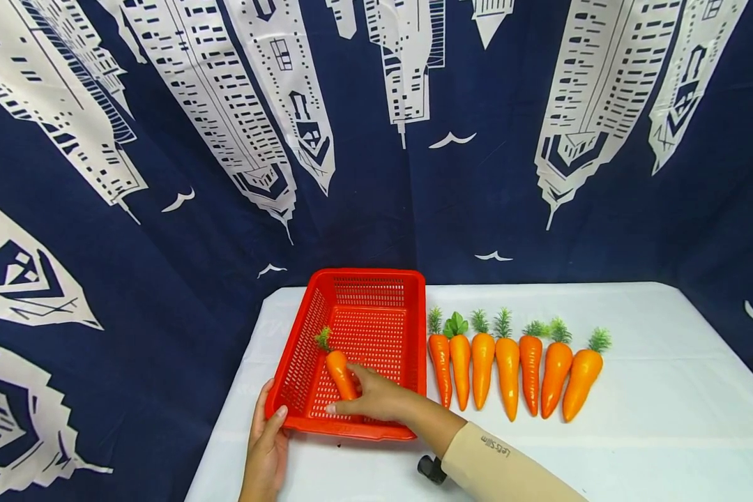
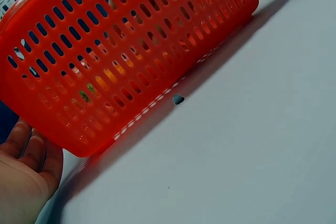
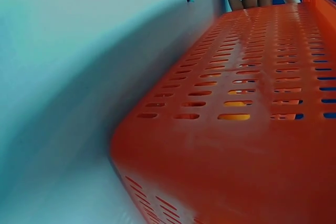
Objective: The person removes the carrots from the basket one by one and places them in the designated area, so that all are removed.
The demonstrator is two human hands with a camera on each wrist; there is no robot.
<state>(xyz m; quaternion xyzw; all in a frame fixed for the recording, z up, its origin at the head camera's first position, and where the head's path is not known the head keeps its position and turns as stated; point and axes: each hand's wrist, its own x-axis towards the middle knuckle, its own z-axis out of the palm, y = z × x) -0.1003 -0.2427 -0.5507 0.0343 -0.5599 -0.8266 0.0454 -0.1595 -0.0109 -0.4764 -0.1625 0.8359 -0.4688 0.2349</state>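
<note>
A red plastic basket [image 1: 370, 427] with slotted walls stands on the white table. At its near left corner, my left hand [image 1: 270, 446] grips it, thumb on the rim and fingers along the outside. My right hand [image 1: 376, 397] reaches over the near rim into the basket and holds an orange carrot [image 1: 339, 371] with a green top between thumb and fingers. The carrot's lower end is partly hidden by that hand. Through the slots in the left wrist view, orange and green patches show low inside the basket.
Several carrots [image 1: 508, 373] with green tops lie in a row right of the basket, tips toward the near edge. Behind the white table [image 1: 665, 390] hangs a navy cloth [image 1: 414, 209] printed with white buildings. A black object [image 1: 431, 469] is by the right wrist.
</note>
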